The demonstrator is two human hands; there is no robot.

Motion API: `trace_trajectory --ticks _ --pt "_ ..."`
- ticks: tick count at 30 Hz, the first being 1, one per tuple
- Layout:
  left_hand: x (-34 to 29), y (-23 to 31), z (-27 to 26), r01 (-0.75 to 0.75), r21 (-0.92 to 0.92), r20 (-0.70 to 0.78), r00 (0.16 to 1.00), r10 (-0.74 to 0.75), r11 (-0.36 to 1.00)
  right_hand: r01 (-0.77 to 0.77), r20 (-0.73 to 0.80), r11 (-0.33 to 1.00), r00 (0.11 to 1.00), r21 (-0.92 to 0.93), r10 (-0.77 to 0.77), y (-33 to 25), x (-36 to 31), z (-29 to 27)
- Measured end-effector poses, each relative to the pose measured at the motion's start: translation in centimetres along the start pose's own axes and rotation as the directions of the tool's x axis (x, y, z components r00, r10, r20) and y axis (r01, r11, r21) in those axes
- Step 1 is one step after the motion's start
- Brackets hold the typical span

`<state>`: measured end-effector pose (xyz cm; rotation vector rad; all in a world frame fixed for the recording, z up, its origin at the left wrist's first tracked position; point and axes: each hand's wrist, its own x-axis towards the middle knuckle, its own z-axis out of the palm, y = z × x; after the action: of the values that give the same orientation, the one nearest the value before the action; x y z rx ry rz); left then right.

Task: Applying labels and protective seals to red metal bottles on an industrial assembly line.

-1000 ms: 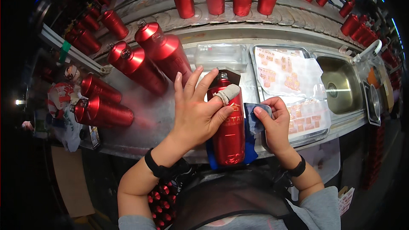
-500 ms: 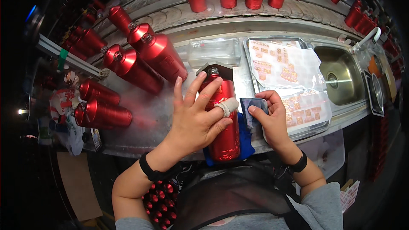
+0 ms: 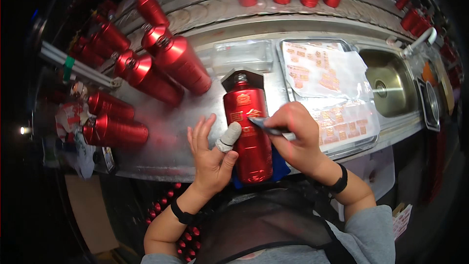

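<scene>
A shiny red bottle [image 3: 250, 151] with gold lettering lies in front of me, its neck pointing away and resting in a dark angular holder [image 3: 254, 79]. Blue cloth [image 3: 279, 166] shows beneath its near end. My right hand [image 3: 297, 134] pinches a thin, dark, flat piece [image 3: 266, 126] whose edge meets the gold lettering; its exact kind is unclear. At the bottle's left side is my left hand [image 3: 211, 159], fingers apart and holding nothing. Its index finger, wrapped in whitish material, touches the bottle, and the thumb rests near its side.
Several red bottles [image 3: 183, 66] stand on the metal table [image 3: 161, 164] at left. More line a conveyor [image 3: 273, 14] at the back. Right of my bottle is a tray [image 3: 286, 44] with sheets of gold stickers [image 3: 337, 122]. Beyond are a sink [image 3: 391, 88], a faucet [image 3: 424, 39] and a clear box [image 3: 242, 56].
My left hand has drawn back off the bottle's top to its left side. My right hand has brought the dark piece leftward onto the lettering. Conveyor bottles have shifted.
</scene>
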<state>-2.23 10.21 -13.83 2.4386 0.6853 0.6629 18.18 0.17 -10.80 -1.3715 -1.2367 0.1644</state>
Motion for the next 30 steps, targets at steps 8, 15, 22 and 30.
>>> trace_trajectory --ticks 8,15,22,30 --pt "-1.8 -0.7 -0.7 0.011 -0.058 0.001 1.0 -0.011 0.998 0.138 0.219 0.989 0.968 -0.049 -0.124 -1.8 -0.9 -1.3" --pt "-1.1 -0.6 -0.7 0.003 -0.098 -0.057 0.998 -0.009 0.995 0.288 0.425 0.954 0.876 -0.086 -0.226 -3.0 -0.3 0.1" --pt "-0.1 -0.2 -0.3 -0.045 -0.185 -0.044 0.998 0.037 0.982 0.122 0.331 0.99 0.939 -0.067 -0.094 -2.3 -0.4 -1.0" --pt "1.9 0.6 -1.7 -0.031 -0.271 -0.043 0.999 0.02 0.962 -0.637 0.239 0.481 0.719 0.603 0.652 -1.3 0.5 -1.6"
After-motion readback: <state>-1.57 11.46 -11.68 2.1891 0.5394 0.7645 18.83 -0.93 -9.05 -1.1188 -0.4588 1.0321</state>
